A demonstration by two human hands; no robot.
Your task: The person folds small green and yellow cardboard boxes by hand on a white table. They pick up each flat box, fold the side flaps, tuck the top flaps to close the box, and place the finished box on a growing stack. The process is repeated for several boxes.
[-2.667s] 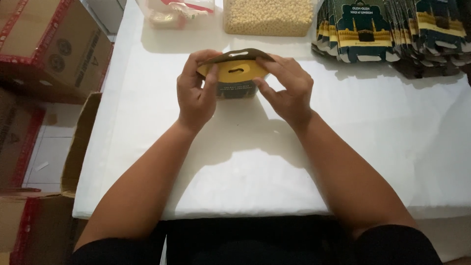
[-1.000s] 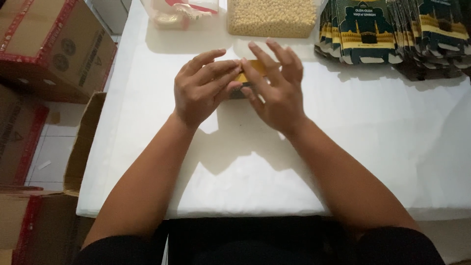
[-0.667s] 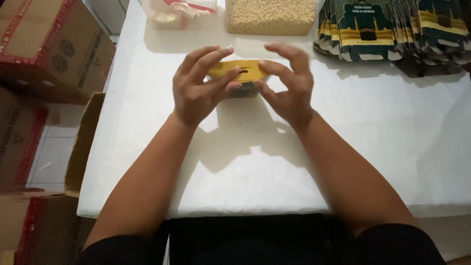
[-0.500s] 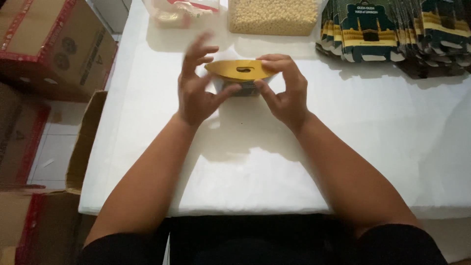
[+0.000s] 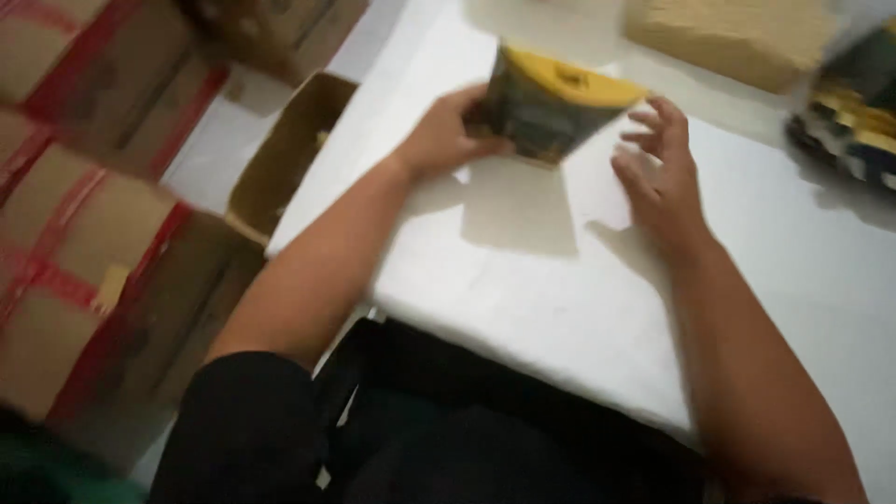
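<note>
Blurry view. Near: white counter. R hand hovers just above it, fingers spread apart, holding nothing, just beside the pouch. L hand, fingers clamped on the pouch's left edge. Pouch, dark w/ yellow top, raised over the counter, tilted. Farther: tan block, pouch stack at right. Cardboard boxes at left.
</note>
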